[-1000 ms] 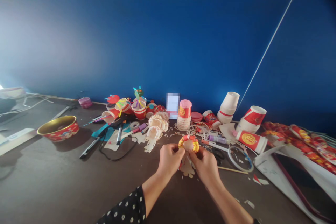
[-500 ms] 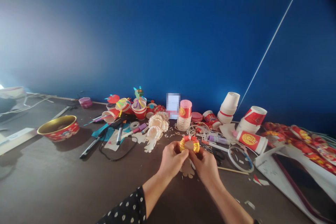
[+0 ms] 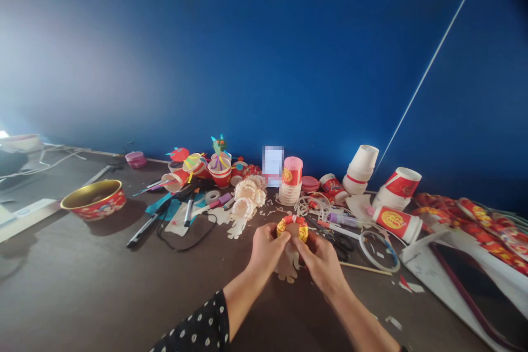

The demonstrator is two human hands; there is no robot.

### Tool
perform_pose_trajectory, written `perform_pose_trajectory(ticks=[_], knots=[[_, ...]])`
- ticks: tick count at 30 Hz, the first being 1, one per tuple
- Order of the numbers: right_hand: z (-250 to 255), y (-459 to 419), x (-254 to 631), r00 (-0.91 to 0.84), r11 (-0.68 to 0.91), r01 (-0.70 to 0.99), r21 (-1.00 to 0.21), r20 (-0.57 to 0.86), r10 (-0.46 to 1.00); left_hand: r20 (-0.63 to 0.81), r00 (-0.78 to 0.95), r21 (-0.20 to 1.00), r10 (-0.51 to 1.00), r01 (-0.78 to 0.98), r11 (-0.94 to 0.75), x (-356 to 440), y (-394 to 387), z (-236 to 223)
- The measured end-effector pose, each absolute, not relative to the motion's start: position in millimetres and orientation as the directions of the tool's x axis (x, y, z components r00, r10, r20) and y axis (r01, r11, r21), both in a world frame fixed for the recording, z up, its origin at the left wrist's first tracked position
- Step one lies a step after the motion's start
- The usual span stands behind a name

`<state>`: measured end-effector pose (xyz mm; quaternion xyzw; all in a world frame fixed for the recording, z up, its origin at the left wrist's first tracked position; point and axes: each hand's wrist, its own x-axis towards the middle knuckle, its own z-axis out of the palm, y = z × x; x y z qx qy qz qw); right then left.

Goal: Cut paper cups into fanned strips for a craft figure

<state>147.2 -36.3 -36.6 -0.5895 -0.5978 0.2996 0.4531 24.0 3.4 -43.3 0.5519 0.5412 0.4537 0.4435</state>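
A tall blue panel closes off the back of the dark desk, and most of the craft clutter sits toward it, perhaps so that the near strip leaves room for the forearms. At the right, a dark phone lies face up on a white sheet or box, apparently set aside from the work. A red bowl with a gold inside stands upright at the left, well apart from the hands. The left hand and right hand meet near the middle, narrowed on a red-and-yellow curled paper piece with a plain round centre. It is held just above the desk, the thumbs at its near edge and the fingers around the sides, probably so both sides can be steadied and worked evenly. Beyond and to the left, white petalled paper forms lie bunched together; a stack of white cups stands upside down against the panel, which likely keeps it steady. Below the hands lies a pale scalloped cut-out. Smallest are the paper scraps at the right, seemingly left where they fell.
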Motion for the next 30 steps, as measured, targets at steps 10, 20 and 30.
perform_pose_trajectory(ticks=[10, 20, 30], knots=[[-31.8, -35.2, 153.7, 0.219, 0.19, 0.454, -0.87, 0.316, 0.923, -0.029, 0.061, 0.984, 0.998, 0.176, 0.018, 30.3, -4.0, -38.9], [-33.1, -36.0, 156.9, 0.202, 0.188, 0.703, -0.686, 0.445, 0.872, 0.065, 0.062, 0.957, 0.996, 0.278, -0.079, 28.9, 0.0, -48.1], [-30.1, -36.4, 154.5, 0.253, 0.134, 0.326, -0.936, 0.223, 0.942, 0.006, 0.0, 0.98, 1.0, 0.199, -0.006, 26.8, 2.4, -44.1]])
